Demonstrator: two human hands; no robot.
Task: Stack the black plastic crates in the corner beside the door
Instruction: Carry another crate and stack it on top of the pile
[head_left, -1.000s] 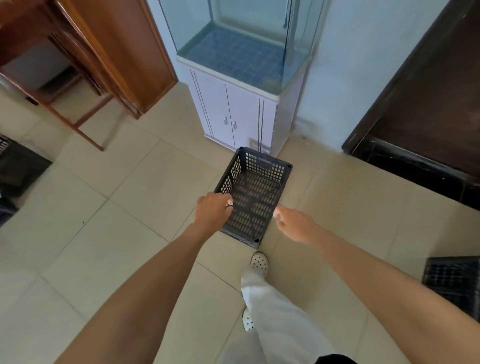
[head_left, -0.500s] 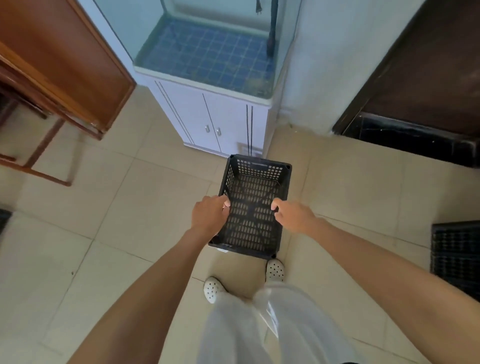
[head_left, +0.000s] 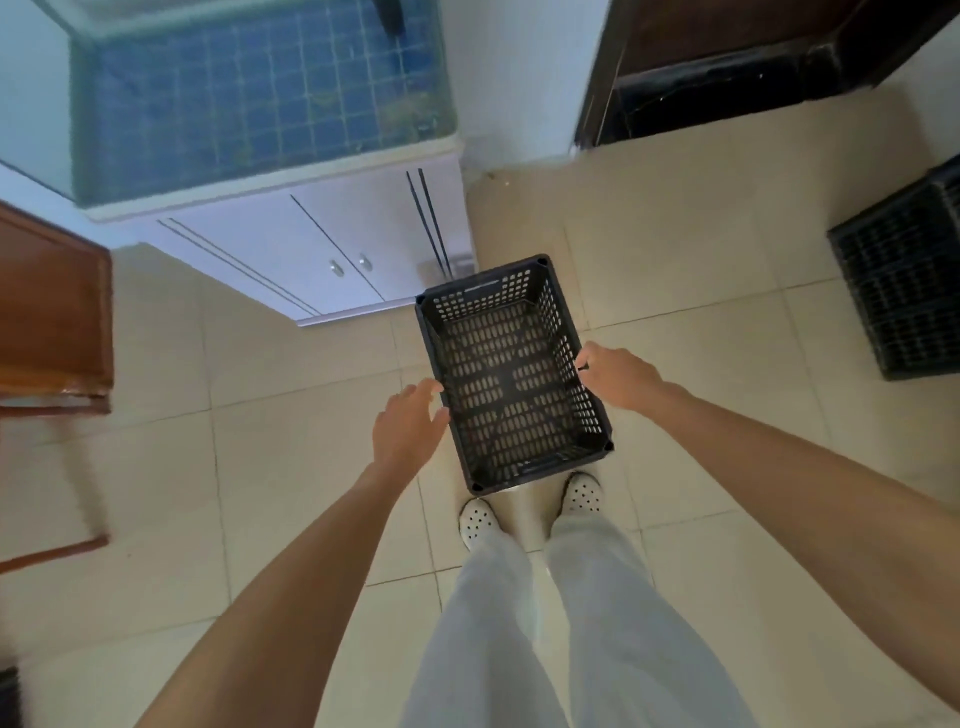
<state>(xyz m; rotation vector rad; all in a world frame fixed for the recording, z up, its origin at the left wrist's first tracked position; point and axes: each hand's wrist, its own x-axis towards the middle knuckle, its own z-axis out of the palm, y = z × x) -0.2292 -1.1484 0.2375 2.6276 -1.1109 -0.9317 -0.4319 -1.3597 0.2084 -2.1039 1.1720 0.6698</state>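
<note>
An empty black perforated plastic crate (head_left: 511, 374) sits low in front of my feet, open side up, its long axis pointing away from me. My right hand (head_left: 621, 376) curls its fingers over the crate's right rim. At the crate's left wall is my left hand (head_left: 410, 423), fingers spread and extended, touching the outside of the wall without gripping it. I cannot tell whether the crate rests on the floor or hangs just above it. A second black crate (head_left: 904, 291) stands on the tiles at the right edge.
A white cabinet (head_left: 322, 249) carrying a glass tank (head_left: 249, 93) stands ahead on the left. The dark door (head_left: 727, 52) is at the upper right, with a white wall strip and bare floor (head_left: 519, 208) between. Brown wooden furniture (head_left: 52, 322) fills the left edge.
I have stepped closer to the cabinet and the crate has turned and come down by my feet. My left hand has loosened from a closed grip on the rim to spread fingers.
</note>
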